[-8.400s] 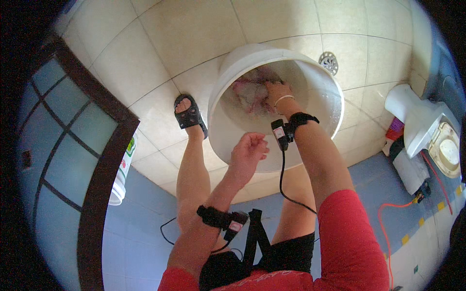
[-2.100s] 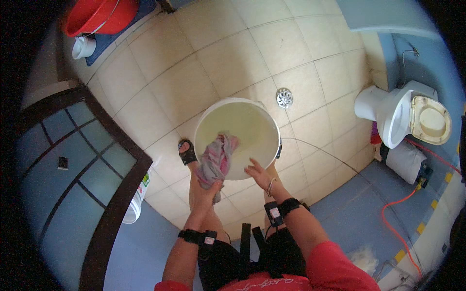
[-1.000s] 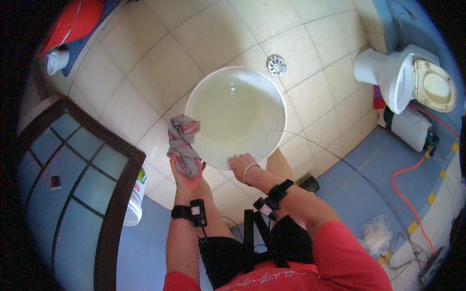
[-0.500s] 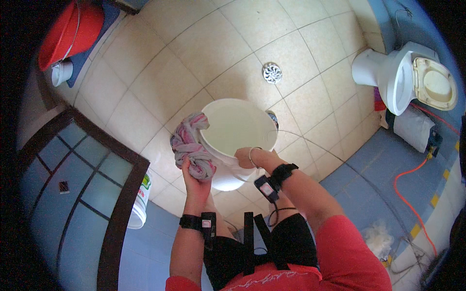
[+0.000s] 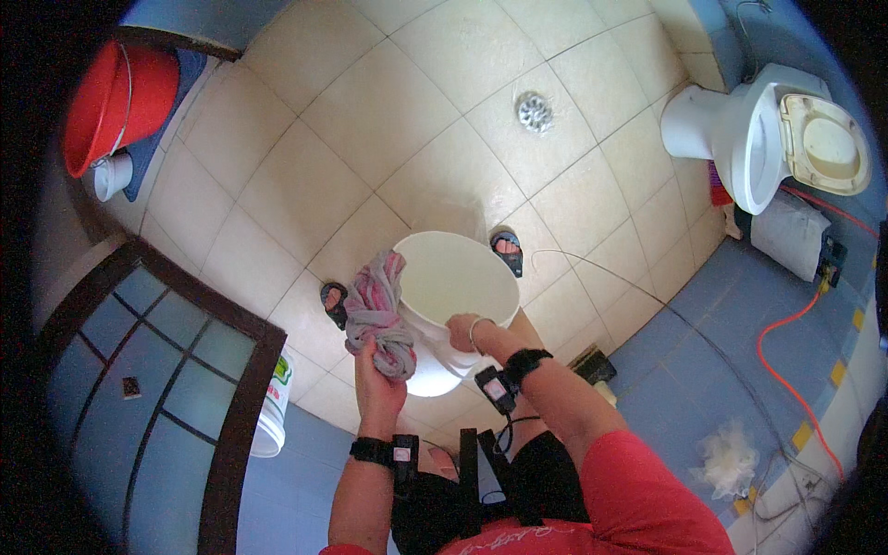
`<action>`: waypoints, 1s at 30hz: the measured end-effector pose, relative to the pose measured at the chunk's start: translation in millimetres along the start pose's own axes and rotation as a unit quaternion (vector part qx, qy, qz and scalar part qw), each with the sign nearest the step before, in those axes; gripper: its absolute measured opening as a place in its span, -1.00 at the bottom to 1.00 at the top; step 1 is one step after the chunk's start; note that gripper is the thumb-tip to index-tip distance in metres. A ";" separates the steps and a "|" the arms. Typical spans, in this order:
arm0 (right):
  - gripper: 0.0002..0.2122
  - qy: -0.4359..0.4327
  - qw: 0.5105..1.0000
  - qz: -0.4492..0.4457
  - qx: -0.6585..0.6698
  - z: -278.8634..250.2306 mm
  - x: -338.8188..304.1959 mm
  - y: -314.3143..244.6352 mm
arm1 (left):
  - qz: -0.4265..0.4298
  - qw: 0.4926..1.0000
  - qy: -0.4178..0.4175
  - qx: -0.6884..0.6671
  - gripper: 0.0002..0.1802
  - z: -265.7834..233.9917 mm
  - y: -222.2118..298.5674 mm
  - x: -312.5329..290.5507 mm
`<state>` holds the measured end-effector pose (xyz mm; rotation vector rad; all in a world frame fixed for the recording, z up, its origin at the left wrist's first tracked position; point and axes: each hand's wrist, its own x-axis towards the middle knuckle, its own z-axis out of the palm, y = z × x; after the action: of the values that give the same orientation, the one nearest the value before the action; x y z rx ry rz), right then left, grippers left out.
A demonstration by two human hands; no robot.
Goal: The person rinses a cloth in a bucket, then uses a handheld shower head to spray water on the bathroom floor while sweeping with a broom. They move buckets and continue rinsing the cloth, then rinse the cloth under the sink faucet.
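A white bucket (image 5: 460, 277) stands or hangs just in front of me, its mouth facing up toward me. My right hand (image 5: 465, 333) is closed at its near rim, fingers wrapped over the edge; the fingertips are partly hidden. In my left hand (image 5: 377, 379) is a grey and pink cloth (image 5: 375, 319), twisted into a thick bundle. The cloth rises beyond the fingers and lies against the bucket's left side.
A drain cover (image 5: 535, 112) is set in the tiled floor ahead. At right stand a toilet (image 5: 760, 148) and an orange hose (image 5: 763, 361). A red bucket (image 5: 125, 106) is at far left, a dark-framed glass door (image 5: 176, 388) nearer. My sandalled feet (image 5: 506, 252) flank the white bucket.
The bucket and both hands sit lower in the picture, and the whole view has shifted. Both sandalled feet now show more fully. The hands keep their hold on the cloth and the bucket.
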<state>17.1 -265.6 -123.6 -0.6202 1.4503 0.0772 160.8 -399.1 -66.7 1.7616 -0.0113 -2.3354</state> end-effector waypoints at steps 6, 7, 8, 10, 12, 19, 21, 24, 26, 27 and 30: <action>-0.75 -0.018 0.997 -0.010 -0.080 1.9 -43.7 -50.3 | -0.009 0.999 0.014 0.039 -0.63 -9.9 5.5 -23.5; -0.76 0.000 0.996 -0.016 -0.089 -5.8 -44.0 -56.3 | -0.021 1.000 -0.002 0.021 -0.62 -9.8 8.2 -26.6; -0.76 0.018 0.995 -0.020 -0.097 -16.4 -41.9 -60.5 | -0.011 0.999 0.010 0.039 -0.60 -9.7 12.6 -28.2; -0.77 0.042 0.991 -0.033 -0.119 -42.8 -32.5 -66.6 | -0.005 0.999 0.008 0.048 -0.57 -9.1 20.3 -30.0; -0.78 0.035 0.990 -0.035 -0.131 -72.3 -17.3 -72.0 | 0.019 1.000 0.003 0.016 -0.55 -8.9 25.1 -30.4; -0.77 0.028 0.986 -0.042 -0.160 -89.0 12.7 -61.9 | -0.016 0.999 0.023 -0.033 -0.52 -19.5 38.3 -35.5; -0.77 0.021 0.993 -0.008 -0.117 -65.7 5.8 -54.9 | -0.011 0.999 0.030 0.003 -0.51 -23.1 39.2 -41.1; -0.78 0.053 0.995 -0.003 -0.087 -23.8 -22.6 -45.2 | -0.007 1.000 0.025 -0.002 -0.50 -24.6 36.9 -51.1; -0.78 0.044 0.994 -0.011 -0.095 -3.6 -43.7 -43.3 | -0.017 0.999 0.040 -0.007 -0.50 -24.9 38.8 -59.9; -0.78 0.055 0.995 -0.011 -0.088 3.1 -53.0 -43.2 | -0.034 0.998 0.054 -0.002 -0.50 -25.0 39.7 -64.7; -0.77 0.074 0.995 -0.008 -0.067 3.6 -70.8 -39.6 | -0.061 0.996 0.066 0.019 -0.50 -25.1 45.0 -80.4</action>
<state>26.3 -275.1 -43.4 -0.7601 1.5923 0.1189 213.1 -425.8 8.6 1.9847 0.0753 -2.3083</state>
